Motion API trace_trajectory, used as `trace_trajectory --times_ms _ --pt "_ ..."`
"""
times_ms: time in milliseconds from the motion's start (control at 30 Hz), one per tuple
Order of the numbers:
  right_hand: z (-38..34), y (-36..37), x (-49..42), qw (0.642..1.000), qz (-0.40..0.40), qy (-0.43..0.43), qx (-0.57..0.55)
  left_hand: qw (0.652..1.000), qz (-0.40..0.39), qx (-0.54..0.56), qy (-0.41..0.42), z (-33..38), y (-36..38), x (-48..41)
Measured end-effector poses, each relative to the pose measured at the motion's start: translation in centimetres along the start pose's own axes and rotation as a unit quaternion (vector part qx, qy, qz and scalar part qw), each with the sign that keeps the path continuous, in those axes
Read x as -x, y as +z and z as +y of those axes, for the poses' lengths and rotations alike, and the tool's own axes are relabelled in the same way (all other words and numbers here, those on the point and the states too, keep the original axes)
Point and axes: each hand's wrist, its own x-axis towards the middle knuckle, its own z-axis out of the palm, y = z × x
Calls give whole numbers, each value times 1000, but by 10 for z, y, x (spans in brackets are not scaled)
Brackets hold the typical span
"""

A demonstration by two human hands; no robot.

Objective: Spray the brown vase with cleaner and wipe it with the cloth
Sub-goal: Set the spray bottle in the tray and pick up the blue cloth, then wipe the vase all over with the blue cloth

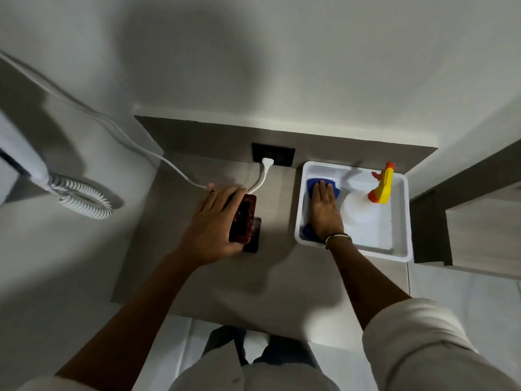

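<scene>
The brown vase (244, 218), dark red-brown with a rectangular mouth, stands on the grey counter (253, 277) left of centre. My left hand (211, 221) is wrapped around its left side. The blue cloth (315, 184) lies in the left part of a white tray (400, 249). My right hand (325, 208) rests flat on the cloth with fingers spread. The spray bottle (359, 208), white with a yellow and orange trigger head (383, 186), stands in the same tray just right of my right hand.
A white plug and cable (265, 167) run from a black wall socket (273, 155) behind the vase. A coiled white cord (81, 197) hangs at the left. A wooden cabinet (479, 221) stands right of the tray. The wall is close behind the counter.
</scene>
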Motion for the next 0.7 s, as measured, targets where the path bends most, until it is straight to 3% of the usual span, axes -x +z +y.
trace_trajectory --times_ms 67,167,267,367,500,567,700 --pt "-2 -17 9 991 61 4 -123 999 -2 40 -15 -6 -5 -1" --pt "-23 -43 44 939 168 34 -299 983 23 162 -77 -20 -8 7" --pt "-65 -43 97 905 217 9 -366 960 57 255 -105 -38 0 23" --pt "-121 -26 143 894 202 -40 -398 958 66 267 -83 -52 7 35" --pt "-202 13 169 909 98 -156 -374 958 80 276 -16 -58 2 41" --pt "-210 34 167 930 87 -181 -307 963 71 258 -18 -68 3 43" --pt "-160 42 151 984 39 -77 -158 968 44 242 -52 -82 6 49"
